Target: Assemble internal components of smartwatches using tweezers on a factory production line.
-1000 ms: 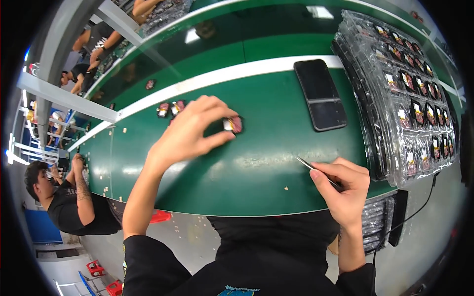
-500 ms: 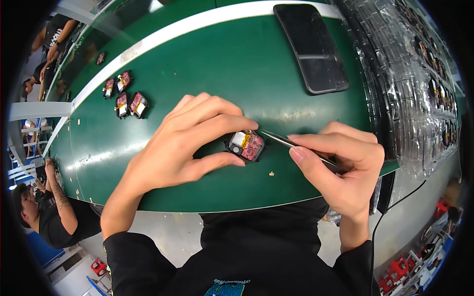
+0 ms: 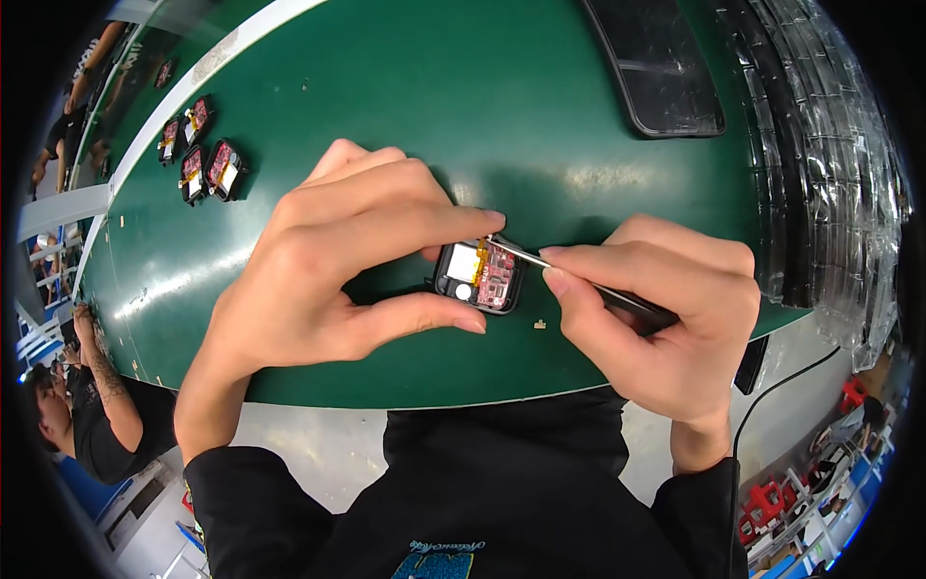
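A small black electronic device case [image 3: 500,275] lies open on the green table, showing a red circuit board, a white block and a yellow ribbon strip. My left hand [image 3: 333,261] is closed around it, the index finger at its top edge and the thumb along its lower side. Between the thumb and fingers of my right hand [image 3: 666,309] is a pair of metal tweezers [image 3: 540,260]. Their tips touch or hover just over the top of the board, close to the left index fingertip; which of the two I cannot tell.
Several similar open cases [image 3: 200,154] lie at the far left of the green table [image 3: 463,106]. A black smartphone [image 3: 666,72] rests at the back right. Stacked clear plastic trays [image 3: 820,174] line the right side. A co-worker [image 3: 106,415] sits at the left.
The tweezers' tips have moved left, from beside the case to over the top of its board. The view has shifted, and the case appears slightly turned.
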A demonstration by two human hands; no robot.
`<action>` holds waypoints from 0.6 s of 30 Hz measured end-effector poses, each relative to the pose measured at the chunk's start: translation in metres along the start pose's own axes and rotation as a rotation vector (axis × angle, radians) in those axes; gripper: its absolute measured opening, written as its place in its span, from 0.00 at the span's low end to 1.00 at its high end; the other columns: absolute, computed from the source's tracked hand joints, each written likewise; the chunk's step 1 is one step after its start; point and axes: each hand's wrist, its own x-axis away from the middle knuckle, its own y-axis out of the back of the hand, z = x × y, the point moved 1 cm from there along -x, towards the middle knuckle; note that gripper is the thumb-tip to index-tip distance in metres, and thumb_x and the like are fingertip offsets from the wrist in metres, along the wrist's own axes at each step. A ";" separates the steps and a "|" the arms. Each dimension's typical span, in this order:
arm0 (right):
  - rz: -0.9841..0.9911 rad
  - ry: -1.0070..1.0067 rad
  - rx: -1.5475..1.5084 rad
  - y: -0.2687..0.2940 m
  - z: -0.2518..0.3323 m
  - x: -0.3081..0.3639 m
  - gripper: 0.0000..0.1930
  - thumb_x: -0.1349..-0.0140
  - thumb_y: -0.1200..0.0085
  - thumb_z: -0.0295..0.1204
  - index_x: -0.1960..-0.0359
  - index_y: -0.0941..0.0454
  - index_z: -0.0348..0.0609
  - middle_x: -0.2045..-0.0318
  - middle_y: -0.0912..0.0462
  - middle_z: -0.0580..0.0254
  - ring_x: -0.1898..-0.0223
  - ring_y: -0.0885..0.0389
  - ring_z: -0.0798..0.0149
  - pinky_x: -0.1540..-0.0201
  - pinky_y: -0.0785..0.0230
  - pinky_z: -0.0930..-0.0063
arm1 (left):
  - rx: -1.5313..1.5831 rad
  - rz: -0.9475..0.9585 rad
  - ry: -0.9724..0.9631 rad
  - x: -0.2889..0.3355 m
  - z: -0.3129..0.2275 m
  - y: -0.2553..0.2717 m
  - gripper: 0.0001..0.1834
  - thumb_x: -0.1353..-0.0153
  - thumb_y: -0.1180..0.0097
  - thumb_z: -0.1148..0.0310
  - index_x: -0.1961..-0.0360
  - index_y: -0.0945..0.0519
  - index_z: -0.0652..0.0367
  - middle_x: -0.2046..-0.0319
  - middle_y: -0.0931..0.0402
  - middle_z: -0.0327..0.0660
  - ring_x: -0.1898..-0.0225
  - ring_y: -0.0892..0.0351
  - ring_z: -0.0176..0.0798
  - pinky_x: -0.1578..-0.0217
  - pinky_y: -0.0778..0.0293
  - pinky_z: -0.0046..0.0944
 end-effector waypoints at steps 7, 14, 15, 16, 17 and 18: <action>-0.033 0.059 0.061 0.003 0.000 0.004 0.11 0.47 0.27 0.14 0.61 0.06 0.33 0.80 0.19 0.65 0.84 0.32 0.79 0.80 0.47 0.80 | -0.025 -0.014 0.020 -0.002 -0.002 0.002 0.39 0.61 0.14 0.48 0.51 0.08 0.63 0.71 0.18 0.37 0.70 0.26 0.37 0.61 0.36 0.39; -0.086 0.185 0.178 -0.004 -0.002 0.005 0.16 0.52 0.25 0.14 0.59 0.05 0.35 0.76 0.17 0.66 0.84 0.29 0.78 0.82 0.43 0.81 | -0.033 -0.028 0.014 -0.001 -0.001 0.002 0.37 0.63 0.13 0.48 0.55 0.09 0.62 0.71 0.18 0.36 0.72 0.29 0.35 0.63 0.35 0.37; -0.085 0.184 0.177 -0.005 -0.003 0.005 0.16 0.52 0.25 0.14 0.59 0.05 0.35 0.76 0.17 0.66 0.84 0.29 0.78 0.82 0.43 0.81 | -0.032 -0.028 0.016 -0.001 -0.001 0.002 0.37 0.63 0.13 0.48 0.55 0.09 0.62 0.71 0.18 0.36 0.72 0.29 0.35 0.63 0.35 0.37; -0.086 0.216 0.178 -0.005 -0.006 0.004 0.16 0.51 0.25 0.14 0.59 0.05 0.35 0.76 0.17 0.66 0.83 0.28 0.78 0.81 0.43 0.81 | -0.034 -0.028 0.008 -0.001 -0.001 0.002 0.37 0.63 0.13 0.48 0.55 0.09 0.62 0.71 0.18 0.36 0.72 0.29 0.35 0.63 0.35 0.37; -0.088 0.247 0.179 -0.006 -0.007 0.004 0.15 0.51 0.25 0.13 0.58 0.05 0.35 0.76 0.17 0.66 0.83 0.28 0.77 0.81 0.43 0.81 | -0.036 -0.027 0.001 -0.001 0.000 0.003 0.37 0.63 0.13 0.48 0.55 0.09 0.62 0.71 0.18 0.36 0.72 0.29 0.35 0.63 0.35 0.37; -0.086 0.247 0.178 -0.007 -0.007 0.004 0.15 0.51 0.25 0.13 0.58 0.05 0.35 0.76 0.17 0.66 0.83 0.28 0.77 0.81 0.43 0.81 | -0.036 -0.028 0.003 -0.001 0.000 0.004 0.37 0.63 0.13 0.48 0.55 0.09 0.62 0.71 0.18 0.36 0.72 0.29 0.35 0.63 0.35 0.37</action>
